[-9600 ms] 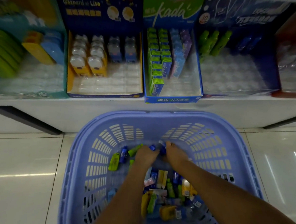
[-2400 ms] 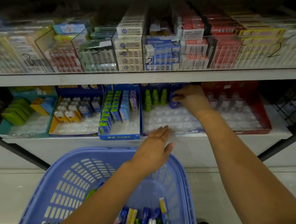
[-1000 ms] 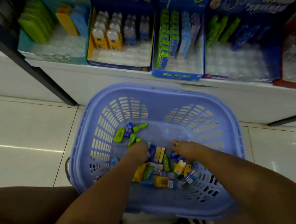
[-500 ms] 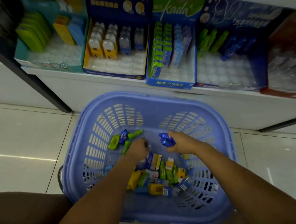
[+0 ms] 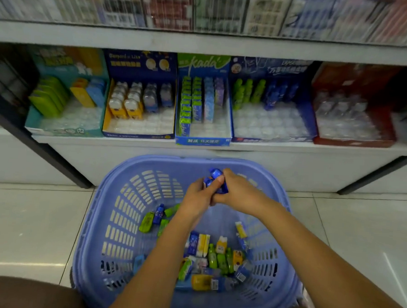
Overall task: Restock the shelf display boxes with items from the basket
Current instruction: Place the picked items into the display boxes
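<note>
Over the far end of the lilac basket (image 5: 122, 220), a person's left hand (image 5: 198, 196) and right hand (image 5: 237, 194) pinch small blue bottles (image 5: 216, 177) between them, apparently gathering a batch for the half-empty blue display box (image 5: 270, 141) on the shelf (image 5: 341, 149) just beyond the basket.

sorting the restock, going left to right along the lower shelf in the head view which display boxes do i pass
teal box -> navy and yellow box -> green-topped kada box -> dark blue box -> red box
</note>
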The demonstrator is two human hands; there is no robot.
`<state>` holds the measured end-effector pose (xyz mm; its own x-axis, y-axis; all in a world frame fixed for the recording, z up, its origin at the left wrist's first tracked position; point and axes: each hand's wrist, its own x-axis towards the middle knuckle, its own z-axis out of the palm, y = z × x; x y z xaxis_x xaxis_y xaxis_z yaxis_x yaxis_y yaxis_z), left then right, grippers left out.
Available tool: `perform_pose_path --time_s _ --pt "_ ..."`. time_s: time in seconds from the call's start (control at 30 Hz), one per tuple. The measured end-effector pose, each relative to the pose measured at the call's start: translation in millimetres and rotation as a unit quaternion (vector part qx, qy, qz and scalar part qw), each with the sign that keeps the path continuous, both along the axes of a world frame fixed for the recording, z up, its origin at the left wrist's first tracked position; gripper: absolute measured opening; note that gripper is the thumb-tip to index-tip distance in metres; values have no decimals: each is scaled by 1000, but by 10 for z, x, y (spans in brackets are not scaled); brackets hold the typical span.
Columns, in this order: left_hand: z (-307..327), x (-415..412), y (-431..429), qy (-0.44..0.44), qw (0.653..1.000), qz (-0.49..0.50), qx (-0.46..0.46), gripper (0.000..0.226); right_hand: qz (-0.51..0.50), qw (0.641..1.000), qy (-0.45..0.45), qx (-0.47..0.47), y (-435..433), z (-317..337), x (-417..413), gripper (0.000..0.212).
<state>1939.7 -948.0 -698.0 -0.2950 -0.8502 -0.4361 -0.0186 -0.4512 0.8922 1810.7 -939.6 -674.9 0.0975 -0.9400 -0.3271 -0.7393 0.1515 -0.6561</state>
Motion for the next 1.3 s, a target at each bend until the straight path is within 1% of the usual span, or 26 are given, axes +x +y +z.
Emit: perform_pose_path --time_s 0.1,0.23,0.33,0.43,0.47,0.53,0.6,0.7,0.73,0.8,0.87,1.0,1.07,1.17,1.3 --pt "197 -90 -21 0 999 12 -41 32 -3 999 -32 6 30 271 -111 29" --pt "438 -195 -46 40 996 25 -72 22 -12 997 -70 -15 63 621 -211 14" --pt "590 -229 -113 51 993 5 -111 14 -23 990 -138 -20 36 856 -353 20" --pt "786 -269 -219 53 986 -49 -148 9 1 984 -173 -36 47 1035 -574 14" --pt "854 -296 -256 53 984 -70 -156 10 -10 981 -188 -39 48 1073 -640 11" --pt "966 -373 -330 50 981 -96 -163 15 -45 972 -224 -53 13 1119 -754 12" --pt "1042 -478 -408 46 982 -92 -160 14 -78 968 -228 -75 -70 1155 -872 15" --pt "1077 -638 -533 9 983 -68 -169 14 -143 964 -194 -116 -261 1202 -1136 29" --pt "1063 -685 -565 -10 982 -71 -174 15 -160 962 -168 -140 -330 1212 -1244 34" --pt "1001 -771 -592 -41 979 -89 -177 18 -174 961 -91 -194 -490 1219 -1454 45" --pt "921 -835 -586 -47 981 -89 -166 17 -176 960 -30 -217 -681 1201 -1645 50" --pt "778 -895 -586 -50 987 -48 -145 16 -152 969 47 -192 -1044 1112 -1894 45" --pt "730 -898 -595 -56 989 -34 -134 17 -132 968 85 -196 -1162 1064 -1914 44" --pt "705 -888 -605 -65 990 -30 -122 24 -106 968 92 -206 -1298 1021 -1910 43" --pt "696 -875 -616 -62 991 -32 -118 23 -87 971 113 -192 -1399 991 -1942 43"
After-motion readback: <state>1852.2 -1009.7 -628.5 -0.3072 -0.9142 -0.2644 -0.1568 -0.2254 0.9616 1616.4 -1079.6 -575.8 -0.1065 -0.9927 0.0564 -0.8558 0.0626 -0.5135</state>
